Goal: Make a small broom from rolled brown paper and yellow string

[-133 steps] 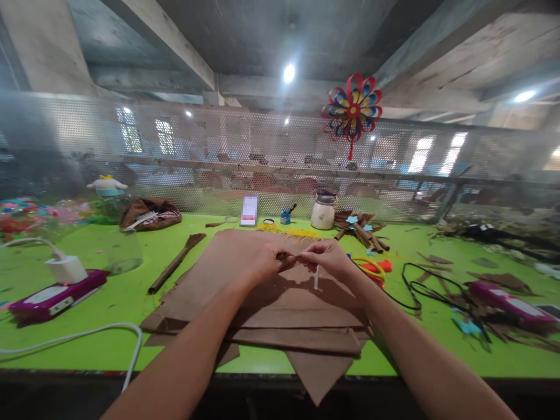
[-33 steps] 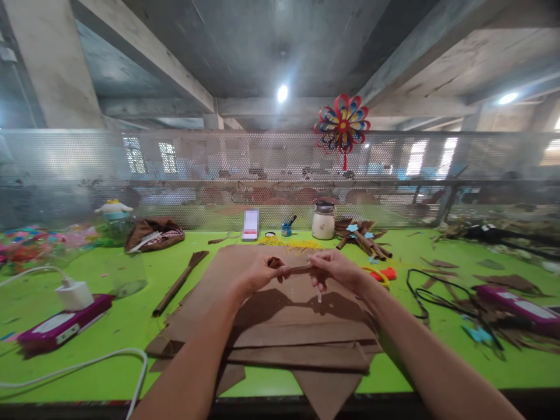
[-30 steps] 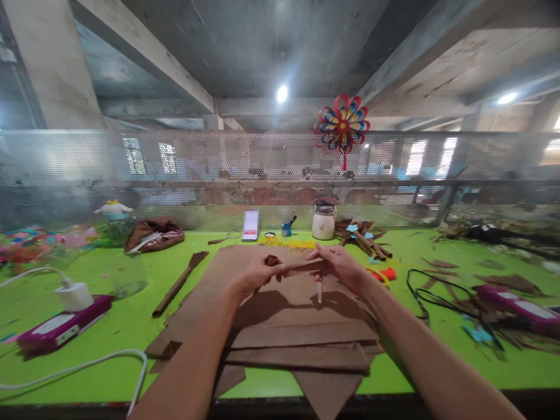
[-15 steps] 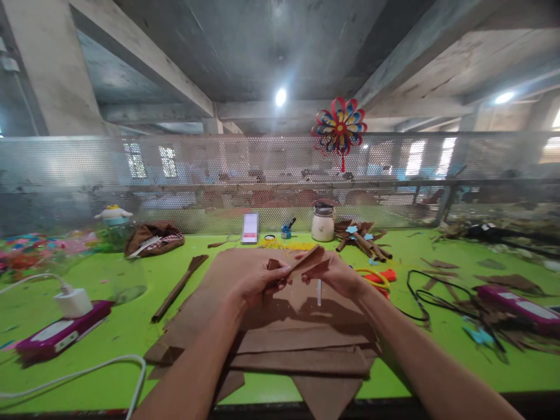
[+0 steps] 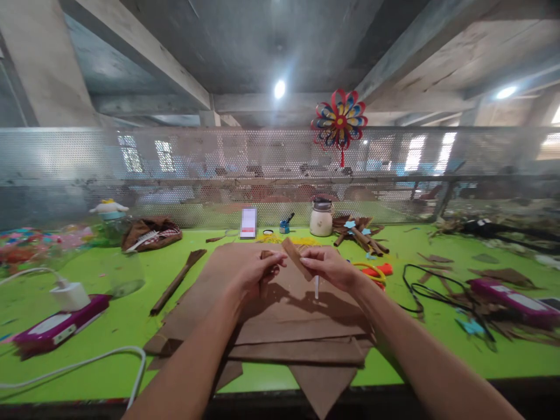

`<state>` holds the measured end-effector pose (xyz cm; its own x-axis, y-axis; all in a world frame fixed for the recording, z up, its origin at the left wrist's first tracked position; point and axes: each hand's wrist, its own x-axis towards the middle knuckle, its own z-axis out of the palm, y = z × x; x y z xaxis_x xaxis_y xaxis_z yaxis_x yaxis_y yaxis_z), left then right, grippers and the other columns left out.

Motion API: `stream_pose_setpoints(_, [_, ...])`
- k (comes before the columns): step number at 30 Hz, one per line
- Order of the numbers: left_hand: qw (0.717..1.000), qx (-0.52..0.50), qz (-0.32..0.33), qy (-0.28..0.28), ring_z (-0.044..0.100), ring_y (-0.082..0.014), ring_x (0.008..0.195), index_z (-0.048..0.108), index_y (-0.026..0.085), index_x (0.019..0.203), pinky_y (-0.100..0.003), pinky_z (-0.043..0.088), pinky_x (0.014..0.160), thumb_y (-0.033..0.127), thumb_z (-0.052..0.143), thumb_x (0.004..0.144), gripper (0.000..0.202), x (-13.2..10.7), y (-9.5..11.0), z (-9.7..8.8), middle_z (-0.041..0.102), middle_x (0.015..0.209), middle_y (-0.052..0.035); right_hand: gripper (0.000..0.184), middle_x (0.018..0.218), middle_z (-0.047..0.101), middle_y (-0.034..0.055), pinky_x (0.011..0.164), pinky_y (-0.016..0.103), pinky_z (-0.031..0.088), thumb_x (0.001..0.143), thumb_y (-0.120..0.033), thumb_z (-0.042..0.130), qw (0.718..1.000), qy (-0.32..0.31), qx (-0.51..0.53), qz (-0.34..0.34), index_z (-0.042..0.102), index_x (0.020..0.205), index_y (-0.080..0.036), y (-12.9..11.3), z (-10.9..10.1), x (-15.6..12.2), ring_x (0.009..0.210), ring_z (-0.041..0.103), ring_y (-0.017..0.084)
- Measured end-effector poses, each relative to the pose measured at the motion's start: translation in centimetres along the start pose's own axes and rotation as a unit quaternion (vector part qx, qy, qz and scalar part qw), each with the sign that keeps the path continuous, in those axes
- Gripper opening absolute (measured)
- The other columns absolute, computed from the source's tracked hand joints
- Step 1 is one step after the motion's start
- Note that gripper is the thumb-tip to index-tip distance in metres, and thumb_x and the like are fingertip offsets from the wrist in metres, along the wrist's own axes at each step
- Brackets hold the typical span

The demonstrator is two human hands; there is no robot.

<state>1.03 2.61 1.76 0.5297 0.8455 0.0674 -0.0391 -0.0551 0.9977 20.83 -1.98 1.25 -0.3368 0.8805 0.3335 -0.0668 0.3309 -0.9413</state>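
Observation:
Over a stack of brown paper sheets (image 5: 301,326), my two hands are raised close together. My right hand (image 5: 331,266) pinches a strip of brown paper (image 5: 296,260) between thumb and fingers; the strip tilts up toward the left. My left hand (image 5: 257,273) is closed around a narrow brown paper piece (image 5: 263,289), mostly hidden by the fingers. The two pieces are apart. Below my right hand, a thin white stick (image 5: 317,287) shows against the paper.
A rolled brown paper stick (image 5: 177,283) lies left of the sheets. Behind stand a phone (image 5: 248,223), a small blue bottle (image 5: 284,227) and a white jar (image 5: 321,220). Paper rolls (image 5: 362,234), orange-handled scissors (image 5: 377,270), a black cable (image 5: 409,291) and purple power strips (image 5: 510,300) lie around.
The paper strip has swung from leaning right to leaning left in my right hand. My left hand has drawn away from it to the left. The view has shifted slightly.

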Motion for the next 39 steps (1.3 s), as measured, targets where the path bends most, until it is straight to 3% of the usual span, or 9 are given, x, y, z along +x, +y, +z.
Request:
stream_pose_setpoints(4, [0.996,0.050,0.013,0.066,0.041,-0.0071,0.056,0.061,0.019,0.087,-0.019,0.027,0.045,0.050,0.055,0.072,0.035,0.1,0.4,-0.3,0.057,0.075,-0.0011,0.026,0.053,0.048,-0.0037,0.050,0.021,0.031,0.073,-0.039,0.060,0.993,-0.046,-0.102,0.044,0.060,0.068,-0.013,-0.1,-0.4,-0.2,0.049,0.039,0.006])
stream_pose_setpoints(10, [0.975,0.220,-0.005,-0.023,0.042,-0.0088,0.054,0.066,0.015,0.076,-0.022,0.025,0.046,0.040,0.067,0.061,0.030,-0.9,1.1,0.9,0.057,0.063,-0.0003,0.025,0.053,0.044,-0.0040,0.048,0.021,0.028,0.073,-0.035,0.057,0.979,-0.079,-0.179,0.060,0.057,0.061,-0.014,-0.6,-0.1,-0.5,0.050,0.036,0.007])
stream_pose_setpoints(14, [0.976,0.209,-0.008,-0.059,0.042,-0.0089,0.053,0.064,0.011,0.076,-0.021,0.026,0.047,0.039,0.067,0.059,0.033,-1.1,1.3,1.2,0.057,0.062,-0.0008,0.024,0.052,0.047,-0.0039,0.047,0.020,0.028,0.072,-0.035,0.060,0.982,-0.043,-0.176,0.053,0.062,0.066,-0.012,0.2,-0.1,-0.1,0.048,0.037,0.006])
stream_pose_setpoints(24, [0.982,0.186,0.041,-0.007,0.047,-0.0103,0.057,0.061,0.014,0.074,-0.022,0.031,0.051,0.040,0.063,0.065,0.028,-0.5,0.7,1.0,0.056,0.061,-0.0004,0.026,0.061,0.060,0.0006,0.055,0.024,0.039,0.064,-0.029,0.069,0.992,0.076,-0.102,-0.009,0.066,0.083,-0.012,1.6,-0.7,0.7,0.054,0.052,0.010])
stream_pose_setpoints(30, [0.962,0.261,0.083,0.008,0.047,-0.0115,0.062,0.066,0.013,0.079,-0.022,0.034,0.058,0.037,0.061,0.066,0.027,-0.4,1.2,1.5,0.058,0.063,-0.0008,0.020,0.066,0.062,0.0012,0.056,0.024,0.039,0.062,-0.022,0.067,0.993,0.092,-0.073,-0.026,0.067,0.080,-0.012,2.0,-0.9,0.8,0.056,0.052,0.010])
stream_pose_setpoints(34, [0.934,0.351,0.063,0.014,0.046,-0.0124,0.063,0.070,0.018,0.085,-0.022,0.033,0.057,0.037,0.060,0.067,0.028,-1.3,2.5,2.2,0.061,0.065,-0.0006,0.018,0.059,0.060,-0.0001,0.055,0.024,0.038,0.061,-0.021,0.066,0.993,0.086,-0.080,-0.006,0.067,0.077,-0.012,1.6,-0.9,0.7,0.052,0.050,0.009])
stream_pose_setpoints(39, [0.943,0.328,0.032,-0.034,0.042,-0.0108,0.055,0.070,0.013,0.083,-0.022,0.031,0.052,0.038,0.058,0.071,0.030,-1.5,2.8,2.3,0.060,0.063,-0.0025,0.014,0.056,0.059,-0.0011,0.053,0.023,0.038,0.060,-0.020,0.067,0.993,0.073,-0.092,0.013,0.067,0.073,-0.013,1.1,-0.7,0.4,0.051,0.050,0.009])
